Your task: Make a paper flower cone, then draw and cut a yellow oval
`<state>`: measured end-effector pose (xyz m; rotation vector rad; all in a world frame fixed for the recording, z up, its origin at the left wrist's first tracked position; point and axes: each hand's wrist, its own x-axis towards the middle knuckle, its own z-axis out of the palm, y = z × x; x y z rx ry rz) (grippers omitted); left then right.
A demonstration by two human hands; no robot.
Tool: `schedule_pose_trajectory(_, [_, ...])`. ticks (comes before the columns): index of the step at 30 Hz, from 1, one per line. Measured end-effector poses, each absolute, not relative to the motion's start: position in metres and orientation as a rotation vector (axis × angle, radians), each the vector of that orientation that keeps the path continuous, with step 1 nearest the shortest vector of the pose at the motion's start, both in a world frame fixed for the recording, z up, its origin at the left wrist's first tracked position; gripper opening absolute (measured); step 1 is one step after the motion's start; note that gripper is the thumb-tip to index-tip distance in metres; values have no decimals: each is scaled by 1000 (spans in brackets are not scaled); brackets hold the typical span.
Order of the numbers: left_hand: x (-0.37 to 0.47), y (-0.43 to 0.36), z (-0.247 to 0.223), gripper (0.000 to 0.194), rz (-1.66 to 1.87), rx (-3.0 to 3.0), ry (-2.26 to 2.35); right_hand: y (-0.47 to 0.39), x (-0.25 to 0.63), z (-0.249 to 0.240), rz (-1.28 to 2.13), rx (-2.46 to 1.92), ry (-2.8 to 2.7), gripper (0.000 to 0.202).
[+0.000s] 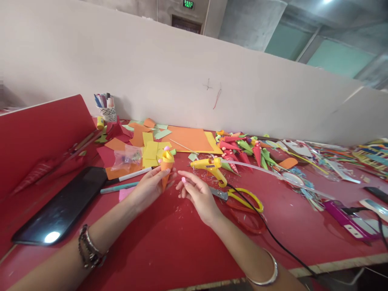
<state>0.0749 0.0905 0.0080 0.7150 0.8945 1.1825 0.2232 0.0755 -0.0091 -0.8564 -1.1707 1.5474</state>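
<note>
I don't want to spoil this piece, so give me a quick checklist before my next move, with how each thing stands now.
1. Left hand holding the orange paper cone: ok, wide end up.
2. Right hand holding the small pink piece: ok, pinched at the fingertips.
3. Glue gun within easy reach: ok, probably; it lies on the red table just beyond the right hand.
4. Glue gun hot: cannot tell.
5. Scissors well away from the right hand: not ok, they lie right beside it.
</note>
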Motion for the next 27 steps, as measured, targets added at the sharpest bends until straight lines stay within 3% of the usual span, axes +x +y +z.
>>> schedule_pose_trajectory(5, [78, 88, 9, 9, 1177, 706, 875, 77, 224, -9, 1806, -742, -946, 27])
schedule_pose_trajectory(14, [79, 87, 4, 11, 1206, 852, 836, 77, 225, -6, 1829, -765, -968, 43])
schedule_pose_trajectory(21, [79, 84, 2, 17, 1227, 969, 930, 73, 222, -2, 1828, -753, -1060, 15])
schedule_pose_trajectory(27, [79, 84, -3, 14, 1215, 1077, 972, 73, 226, -3, 1707, -869, -1109, 23])
